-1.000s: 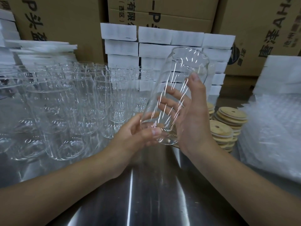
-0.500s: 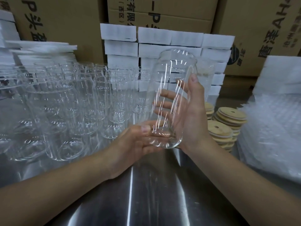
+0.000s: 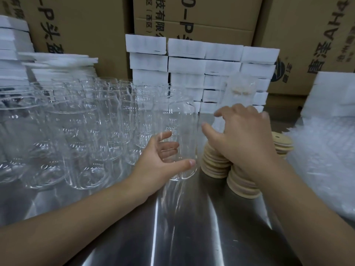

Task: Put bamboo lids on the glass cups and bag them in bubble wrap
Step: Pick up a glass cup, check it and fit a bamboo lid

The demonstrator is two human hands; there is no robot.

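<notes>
A glass cup [image 3: 184, 131] is gripped low on its wall by the left hand [image 3: 153, 156], just left of the frame's centre. The thumb is laid across the near side and the fingers [image 3: 169, 146] are seen through the glass, curled round the far side. The cup is held upright, with its base at or just above the steel bench [image 3: 192, 227]; which of the two cannot be told.

Just to the right, the right hand [image 3: 242, 135] is held palm down over the stacks of bamboo lids [image 3: 213, 164]. Its fingers are spread apart and loosely bent, and nothing is seen between them. The tops of the nearest stacks are hidden by the palm, so contact with a lid cannot be judged. One more stack is seen past the hand's right edge, its top lid showing a small hole.

At the right edge of the frame a heap of bubble wrap [image 3: 322, 154] is piled on the bench. The left half of the frame is filled by a crowd of empty glass cups [image 3: 76, 135], stood upright and close together. Behind them, white foam blocks [image 3: 201, 64] are stacked in rows, and printed cardboard boxes [image 3: 86, 25] are ranged along the top.
</notes>
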